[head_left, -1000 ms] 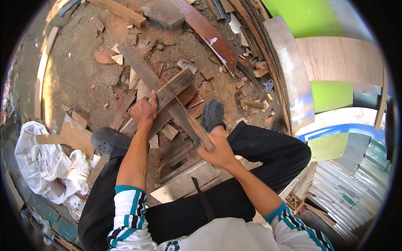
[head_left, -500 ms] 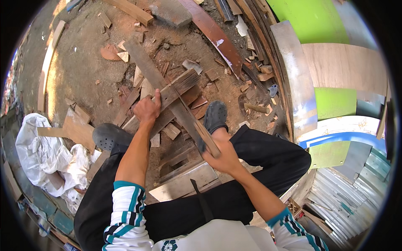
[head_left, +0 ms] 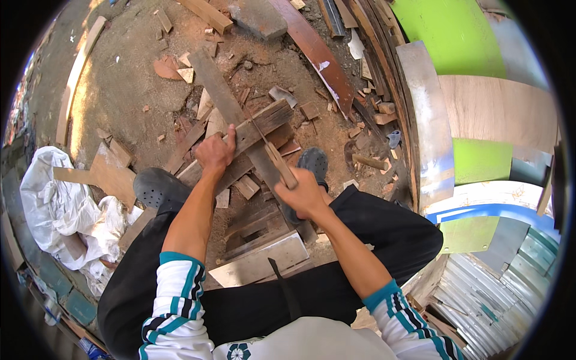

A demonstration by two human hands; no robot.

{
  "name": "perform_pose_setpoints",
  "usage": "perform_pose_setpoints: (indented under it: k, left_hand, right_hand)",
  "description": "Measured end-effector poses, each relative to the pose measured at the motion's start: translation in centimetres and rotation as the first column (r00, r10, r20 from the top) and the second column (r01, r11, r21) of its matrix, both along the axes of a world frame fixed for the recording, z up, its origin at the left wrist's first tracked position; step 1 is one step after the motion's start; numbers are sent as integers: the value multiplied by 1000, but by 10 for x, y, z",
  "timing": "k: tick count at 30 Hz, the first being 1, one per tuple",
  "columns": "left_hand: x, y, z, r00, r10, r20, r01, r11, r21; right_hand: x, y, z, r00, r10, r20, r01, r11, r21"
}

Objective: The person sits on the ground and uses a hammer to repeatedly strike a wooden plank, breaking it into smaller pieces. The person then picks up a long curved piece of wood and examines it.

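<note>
**Seated person working a weathered plank over scrap wood**

Nearest, between the black-trousered knees, a pale flat timber block (head_left: pixel 258 262) lies on the dirt ground. Just beyond, the right hand (head_left: pixel 305 193) is closed around a short wooden-handled tool (head_left: pixel 277 161), its thin metal end laid against a grey weathered wooden plank (head_left: pixel 258 129). The left hand (head_left: pixel 214 151) grips that plank's near edge, apparently to steady it. Farther off, wood offcuts (head_left: pixel 198 69) litter the ground; a long rust-red board (head_left: pixel 318 57) leans at the far edge.
</note>
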State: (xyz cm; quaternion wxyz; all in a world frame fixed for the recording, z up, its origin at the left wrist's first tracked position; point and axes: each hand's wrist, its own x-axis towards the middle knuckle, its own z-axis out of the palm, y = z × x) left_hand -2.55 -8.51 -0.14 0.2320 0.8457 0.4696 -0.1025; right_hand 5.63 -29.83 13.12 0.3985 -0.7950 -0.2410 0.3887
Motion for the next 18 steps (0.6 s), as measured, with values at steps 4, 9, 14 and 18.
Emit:
perform_pose_setpoints:
  k: [4,9,14,18]
  left_hand:
    - [-11,-1,-2,999,42,-15,-42,999,0]
    - [0,6,8,999,17,-47,-16,1000,20]
    - [-1,-7,5,1000,0,0,0,998,-56]
    - [-8,0,3,999,39,-1,-39,999,-33]
  right_hand:
    - [-47,-105,101,997,71,9,-68,985,-157]
    - [-44,-84,77,997,36,74,-33,998,-48]
    - [-3,-1,-50,999,-32,15,31,996,80]
    - [-32,-58,30,992,55,117,-56,998,12]
